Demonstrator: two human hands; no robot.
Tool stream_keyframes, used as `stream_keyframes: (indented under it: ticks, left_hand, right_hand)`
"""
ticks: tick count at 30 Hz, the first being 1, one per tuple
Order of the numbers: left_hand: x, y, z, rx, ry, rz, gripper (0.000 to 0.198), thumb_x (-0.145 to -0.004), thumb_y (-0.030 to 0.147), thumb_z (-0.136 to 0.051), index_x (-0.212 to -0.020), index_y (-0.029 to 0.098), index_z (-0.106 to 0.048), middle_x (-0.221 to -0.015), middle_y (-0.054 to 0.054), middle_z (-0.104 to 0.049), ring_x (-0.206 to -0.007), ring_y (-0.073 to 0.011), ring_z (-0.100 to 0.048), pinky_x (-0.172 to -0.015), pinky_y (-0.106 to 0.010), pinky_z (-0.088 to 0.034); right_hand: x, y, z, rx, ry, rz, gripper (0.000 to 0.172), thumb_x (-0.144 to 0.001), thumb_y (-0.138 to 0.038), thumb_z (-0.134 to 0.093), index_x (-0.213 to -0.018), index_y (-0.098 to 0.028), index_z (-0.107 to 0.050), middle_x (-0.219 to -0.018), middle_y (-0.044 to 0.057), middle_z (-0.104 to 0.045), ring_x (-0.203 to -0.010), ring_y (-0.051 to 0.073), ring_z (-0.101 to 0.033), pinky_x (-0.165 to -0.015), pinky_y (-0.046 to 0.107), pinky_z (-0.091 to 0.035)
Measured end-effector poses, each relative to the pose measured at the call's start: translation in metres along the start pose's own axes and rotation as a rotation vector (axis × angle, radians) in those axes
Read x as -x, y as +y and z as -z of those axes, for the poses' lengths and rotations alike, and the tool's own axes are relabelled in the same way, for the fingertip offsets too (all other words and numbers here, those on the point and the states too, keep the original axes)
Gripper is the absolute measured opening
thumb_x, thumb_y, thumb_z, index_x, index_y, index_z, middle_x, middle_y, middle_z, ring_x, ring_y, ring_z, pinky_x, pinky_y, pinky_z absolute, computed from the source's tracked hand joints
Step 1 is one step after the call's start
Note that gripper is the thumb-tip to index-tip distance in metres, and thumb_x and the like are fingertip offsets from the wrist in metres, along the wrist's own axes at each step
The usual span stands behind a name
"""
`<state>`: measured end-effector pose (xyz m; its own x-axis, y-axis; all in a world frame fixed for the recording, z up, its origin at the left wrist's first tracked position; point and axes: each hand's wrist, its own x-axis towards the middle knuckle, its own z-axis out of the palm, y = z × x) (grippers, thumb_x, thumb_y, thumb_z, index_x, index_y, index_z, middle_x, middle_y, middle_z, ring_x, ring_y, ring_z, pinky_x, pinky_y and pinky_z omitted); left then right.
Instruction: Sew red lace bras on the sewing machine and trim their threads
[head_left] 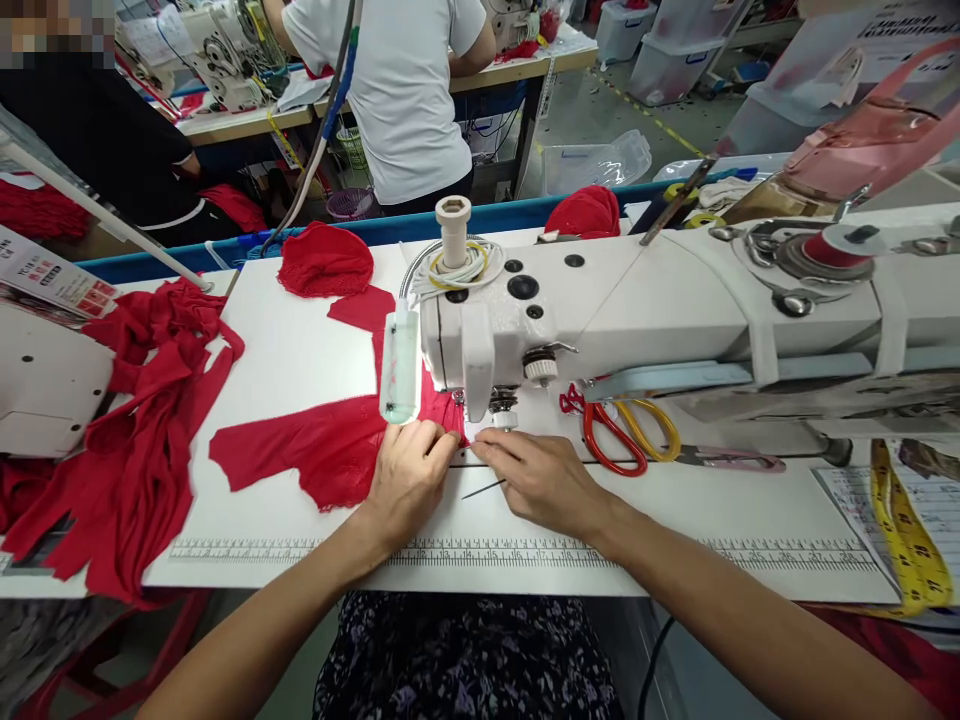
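A piece of red fabric (337, 450) lies on the white sewing table, its right end under the head of a white sewing machine (585, 310). My left hand (412, 470) rests on that end, fingers bent and thumb tip pressing the cloth just in front of the needle area. From the other side my right hand (536, 480) pinches at the fabric's edge, fingertips close to my left thumb. A thin dark pointed tool (482, 490) sticks out below my right hand; whether the palm holds it is hidden. The needle tip is not clearly visible.
Scissors (615, 440) with red and yellow handles lie right of the needle area. Red fabric strips (150, 430) are heaped at left; a red gathered piece (326, 260) lies behind. A yellow tape measure (907, 530) hangs at right. Two people work beyond the table.
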<state>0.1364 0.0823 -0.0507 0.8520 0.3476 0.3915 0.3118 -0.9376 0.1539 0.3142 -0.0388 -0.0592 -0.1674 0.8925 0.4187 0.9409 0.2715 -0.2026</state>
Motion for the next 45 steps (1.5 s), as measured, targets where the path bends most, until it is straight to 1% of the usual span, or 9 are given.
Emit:
stream_keyframes:
  ticks: [4, 10, 13, 16, 24, 28, 33, 39, 45]
  left_hand:
    - [0.005, 0.0, 0.0, 0.164, 0.027, 0.102, 0.011, -0.097, 0.022, -0.056, -0.104, 0.02, -0.065, -0.092, -0.004, -0.064, -0.088, -0.0186, -0.054, -0.082, -0.036, -0.037]
    - [-0.001, -0.005, 0.003, 0.096, 0.061, 0.027, 0.014, -0.098, 0.016, -0.051, -0.095, 0.02, -0.064, -0.086, -0.002, -0.064, -0.084, -0.0175, -0.055, -0.095, -0.043, -0.033]
    - [-0.003, -0.001, 0.002, -0.021, 0.034, -0.066, 0.02, -0.096, 0.009, -0.045, -0.093, 0.017, -0.063, -0.082, -0.003, -0.063, -0.078, -0.0177, -0.053, -0.096, -0.044, -0.034]
    - [-0.001, -0.001, -0.002, -0.033, -0.005, -0.132, 0.022, -0.095, 0.006, -0.043, -0.093, 0.016, -0.062, -0.08, -0.004, -0.062, -0.076, -0.0179, -0.052, -0.089, -0.039, -0.036]
    - [0.001, -0.016, -0.004, 0.157, -0.01, -0.101, 0.015, -0.098, 0.016, -0.049, -0.097, 0.019, -0.064, -0.082, -0.001, -0.065, -0.078, -0.0151, -0.053, -0.082, -0.034, -0.037]
    - [0.0, -0.016, -0.003, 0.14, -0.003, -0.13, 0.016, -0.097, 0.013, -0.05, -0.096, 0.018, -0.064, -0.081, -0.001, -0.064, -0.076, -0.0149, -0.051, -0.081, -0.035, -0.038]
    - [0.0, -0.014, -0.001, 0.053, 0.01, -0.193, 0.021, -0.094, 0.008, -0.048, -0.102, 0.018, -0.065, -0.082, -0.002, -0.064, -0.075, -0.0157, -0.053, -0.081, -0.038, -0.039]
    - [0.001, -0.012, 0.003, -0.057, 0.029, -0.27, 0.03, -0.092, 0.003, -0.045, -0.111, 0.015, -0.063, -0.088, -0.005, -0.068, -0.078, -0.0186, -0.057, -0.087, -0.046, -0.04]
    - [0.001, -0.008, 0.003, -0.149, 0.061, -0.3, 0.021, -0.093, 0.007, -0.051, -0.109, 0.013, -0.063, -0.085, -0.003, -0.07, -0.077, -0.0174, -0.056, -0.097, -0.054, -0.038]
  right_hand:
    - [-0.001, 0.001, 0.004, -0.03, 0.004, -0.045, 0.043, -0.074, 0.001, -0.046, -0.107, -0.017, -0.065, -0.102, 0.003, -0.067, -0.079, 0.013, -0.059, -0.06, 0.025, -0.044]
    - [-0.007, -0.005, 0.002, 0.022, -0.064, -0.024, 0.04, -0.076, 0.001, -0.046, -0.106, -0.018, -0.065, -0.094, 0.002, -0.065, -0.075, 0.013, -0.055, -0.053, 0.025, -0.033]
    - [-0.007, -0.005, 0.001, 0.034, -0.064, -0.017, 0.039, -0.077, 0.002, -0.047, -0.106, -0.017, -0.065, -0.094, 0.002, -0.064, -0.075, 0.013, -0.054, -0.054, 0.026, -0.034]
    - [-0.006, -0.004, 0.002, 0.032, -0.061, -0.021, 0.041, -0.077, 0.003, -0.047, -0.109, -0.017, -0.065, -0.093, 0.001, -0.064, -0.076, 0.013, -0.054, -0.052, 0.026, -0.033]
    - [-0.006, -0.004, 0.003, 0.038, -0.087, -0.005, 0.042, -0.08, 0.001, -0.045, -0.113, -0.018, -0.064, -0.092, 0.003, -0.064, -0.073, 0.014, -0.052, -0.055, 0.028, -0.035]
    - [-0.006, -0.004, 0.004, 0.034, -0.095, 0.004, 0.042, -0.08, 0.001, -0.045, -0.113, -0.017, -0.063, -0.092, 0.003, -0.064, -0.073, 0.015, -0.051, -0.056, 0.029, -0.036]
    - [-0.005, -0.002, 0.004, 0.013, -0.116, -0.005, 0.043, -0.08, 0.0, -0.046, -0.115, -0.017, -0.063, -0.09, 0.003, -0.063, -0.074, 0.015, -0.052, -0.056, 0.028, -0.037]
    - [-0.002, 0.002, 0.002, -0.027, -0.074, 0.008, 0.047, -0.076, 0.001, -0.046, -0.116, -0.017, -0.063, -0.09, 0.003, -0.063, -0.076, 0.014, -0.055, -0.058, 0.026, -0.041]
    - [-0.001, 0.005, 0.0, -0.056, 0.01, -0.04, 0.047, -0.074, 0.0, -0.046, -0.113, -0.018, -0.065, -0.091, 0.003, -0.066, -0.08, 0.014, -0.059, -0.062, 0.026, -0.044]
